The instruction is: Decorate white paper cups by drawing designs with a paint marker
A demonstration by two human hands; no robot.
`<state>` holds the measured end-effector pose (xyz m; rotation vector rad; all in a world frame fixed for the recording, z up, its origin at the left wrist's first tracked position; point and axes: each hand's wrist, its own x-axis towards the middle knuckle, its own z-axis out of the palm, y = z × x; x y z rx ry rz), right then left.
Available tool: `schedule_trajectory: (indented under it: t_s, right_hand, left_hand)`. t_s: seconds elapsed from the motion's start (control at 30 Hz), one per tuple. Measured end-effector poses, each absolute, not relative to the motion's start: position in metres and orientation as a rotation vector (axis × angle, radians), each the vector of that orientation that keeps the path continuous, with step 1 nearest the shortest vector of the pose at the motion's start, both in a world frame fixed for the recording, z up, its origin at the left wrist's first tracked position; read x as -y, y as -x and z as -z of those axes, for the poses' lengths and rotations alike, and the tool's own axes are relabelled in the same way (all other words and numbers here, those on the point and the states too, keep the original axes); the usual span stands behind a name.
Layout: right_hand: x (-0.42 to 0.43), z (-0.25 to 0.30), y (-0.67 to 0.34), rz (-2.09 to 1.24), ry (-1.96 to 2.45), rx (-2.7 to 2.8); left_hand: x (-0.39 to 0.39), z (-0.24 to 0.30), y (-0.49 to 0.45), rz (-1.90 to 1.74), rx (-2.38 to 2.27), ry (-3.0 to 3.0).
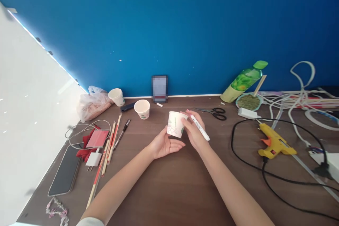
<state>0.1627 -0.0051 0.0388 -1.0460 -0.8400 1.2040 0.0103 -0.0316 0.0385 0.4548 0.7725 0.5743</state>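
Note:
A white paper cup (174, 124) with a faint pink drawing on its side is tilted above the table in front of me. My right hand (195, 129) grips its right side near the rim and also holds a white marker (200, 128) across the fingers. Below and to the left, my left hand (164, 144) is palm up with its fingers stretched out under the cup. Its thumb side seems to touch the cup's lower left. Behind stand two similar cups, one nearer (142, 109) and one farther left (117, 97).
Scissors (213, 112) lie behind my right hand. A yellow glue gun (274, 143) with a looping black cord (234, 148) lies right, near a tilted bottle (242, 84). Wooden sticks (104, 159), a pen (122, 134) and a phone (65, 171) lie left. A small screen (159, 89) leans at the wall.

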Motion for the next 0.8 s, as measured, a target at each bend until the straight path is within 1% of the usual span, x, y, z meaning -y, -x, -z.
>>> schedule_trajectory:
  t_s: [0.07,0.1,0.17,0.23,0.3,0.43,0.6,0.8]
  right_hand:
    - [0.007,-0.036,-0.165,-1.235,1.062,0.845]
    - [0.008,-0.034,-0.167,-1.24,1.074,0.863]
    - [0.009,-0.03,-0.17,-1.216,1.1,0.943]
    - [0.009,-0.027,-0.172,-1.197,1.109,1.041]
    - [0.011,-0.023,-0.17,-1.208,1.11,1.116]
    - [0.019,-0.019,-0.162,-1.191,1.109,1.183]
    - [0.027,-0.017,-0.164,-0.885,1.187,1.171]
    - [0.024,-0.035,-0.179,-0.801,0.981,0.926]
  left_hand:
    - [0.037,-0.032,-0.002,-0.606,-0.966,-0.82]
    - [0.038,-0.029,0.003,-0.714,-1.114,-1.034]
    - [0.039,-0.023,0.014,-0.892,-1.212,-1.199]
    - [0.038,-0.018,0.023,-0.959,-1.166,-1.73]
    - [0.036,-0.013,0.027,-0.923,-1.068,-2.03]
    - [0.032,-0.005,0.027,-0.95,-1.097,-2.072]
    - [0.033,-0.002,0.026,-1.03,-1.124,-2.002]
    - [0.034,0.0,0.027,-1.063,-1.116,-1.925]
